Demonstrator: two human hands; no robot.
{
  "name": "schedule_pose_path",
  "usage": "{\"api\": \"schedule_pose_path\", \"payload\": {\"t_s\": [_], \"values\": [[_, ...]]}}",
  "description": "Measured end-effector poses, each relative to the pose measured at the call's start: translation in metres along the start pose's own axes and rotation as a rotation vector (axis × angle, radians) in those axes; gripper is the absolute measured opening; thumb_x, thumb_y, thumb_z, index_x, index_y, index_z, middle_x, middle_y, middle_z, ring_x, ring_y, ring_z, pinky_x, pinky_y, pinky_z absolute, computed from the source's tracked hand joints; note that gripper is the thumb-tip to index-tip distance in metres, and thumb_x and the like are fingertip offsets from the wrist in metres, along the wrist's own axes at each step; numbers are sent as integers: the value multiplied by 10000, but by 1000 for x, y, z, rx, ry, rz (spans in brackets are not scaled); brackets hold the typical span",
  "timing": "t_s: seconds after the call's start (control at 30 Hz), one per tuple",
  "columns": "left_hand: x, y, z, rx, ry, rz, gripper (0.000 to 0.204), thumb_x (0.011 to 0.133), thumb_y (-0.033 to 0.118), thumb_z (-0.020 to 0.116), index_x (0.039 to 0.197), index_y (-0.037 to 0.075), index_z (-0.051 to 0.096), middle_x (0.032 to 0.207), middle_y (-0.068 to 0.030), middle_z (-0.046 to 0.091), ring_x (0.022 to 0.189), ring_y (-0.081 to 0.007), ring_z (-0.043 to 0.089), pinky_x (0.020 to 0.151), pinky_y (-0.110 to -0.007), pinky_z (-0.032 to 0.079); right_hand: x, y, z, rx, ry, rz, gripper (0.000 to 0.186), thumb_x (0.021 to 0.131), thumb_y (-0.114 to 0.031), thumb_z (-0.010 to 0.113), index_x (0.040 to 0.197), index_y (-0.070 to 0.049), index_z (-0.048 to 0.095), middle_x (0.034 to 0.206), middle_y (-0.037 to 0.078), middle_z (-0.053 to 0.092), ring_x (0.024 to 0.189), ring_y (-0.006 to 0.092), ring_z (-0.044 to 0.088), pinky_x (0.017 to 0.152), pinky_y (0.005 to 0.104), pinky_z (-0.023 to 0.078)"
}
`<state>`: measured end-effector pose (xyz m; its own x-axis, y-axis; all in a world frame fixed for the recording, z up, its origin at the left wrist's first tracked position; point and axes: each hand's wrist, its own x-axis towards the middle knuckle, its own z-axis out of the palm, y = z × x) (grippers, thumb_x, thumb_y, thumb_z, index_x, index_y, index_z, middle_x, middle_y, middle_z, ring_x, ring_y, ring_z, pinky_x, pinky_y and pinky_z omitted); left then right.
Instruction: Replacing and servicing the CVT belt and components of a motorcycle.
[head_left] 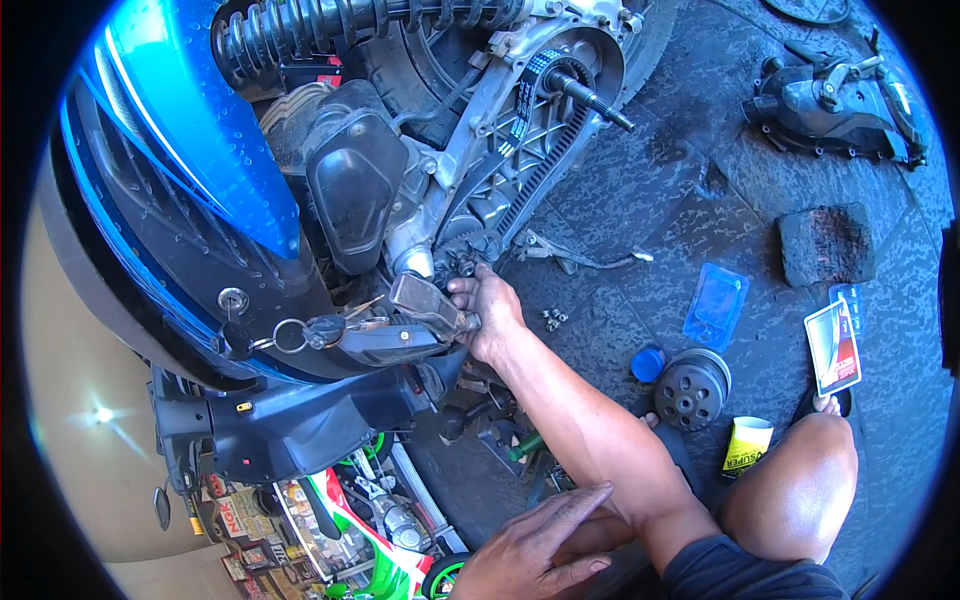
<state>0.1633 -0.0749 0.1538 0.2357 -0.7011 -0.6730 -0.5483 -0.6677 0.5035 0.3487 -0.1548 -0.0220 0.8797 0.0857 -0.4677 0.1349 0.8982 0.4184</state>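
My right hand (485, 310) reaches to the lower end of the scooter's open belt housing (575, 150), beside a metal footrest (425, 305); its fingers curl on something I cannot make out among the parts. A toothed black belt (519, 125) runs inside the housing, round a splined shaft at the upper end. My left hand (545, 540) is at the bottom, fingers extended and thumb apart, close against my right forearm, holding nothing visible. Keys (235, 335) hang by the blue body panel (170, 120). Small bolts (555, 320) lie on the floor right of my right hand.
On the dark floor lie a removed cover (830, 110), blue plastic tray (715, 305), blue cap (647, 363), round clutch part (690, 395), dark pad (825, 245), card packet (830, 345) and yellow packet (748, 440). Behind at lower left stand a green-white bike (390, 560) and stacked boxes (240, 525).
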Motion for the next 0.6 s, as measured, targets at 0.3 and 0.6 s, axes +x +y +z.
{"api": "schedule_pose_path", "payload": {"t_s": [0.3,0.6], "values": [[0,5,-1,38,0,-41,690,862,360,689,1402,14,437,1330,-228,530,1234,-401,516,1038,-438,421,-3,-4,8,-156,52,-167,464,1018,-413,392,790,-56,583,638,20,521,479,124,452,419,244,357],[-3,8,-2,26,-23,-146,682,859,349,689,1391,0,443,1324,-230,532,1237,-394,517,1035,-426,425,-11,-8,15,-72,64,-25,466,1016,-422,390,790,-51,557,639,29,512,476,129,441,413,260,356]]}}
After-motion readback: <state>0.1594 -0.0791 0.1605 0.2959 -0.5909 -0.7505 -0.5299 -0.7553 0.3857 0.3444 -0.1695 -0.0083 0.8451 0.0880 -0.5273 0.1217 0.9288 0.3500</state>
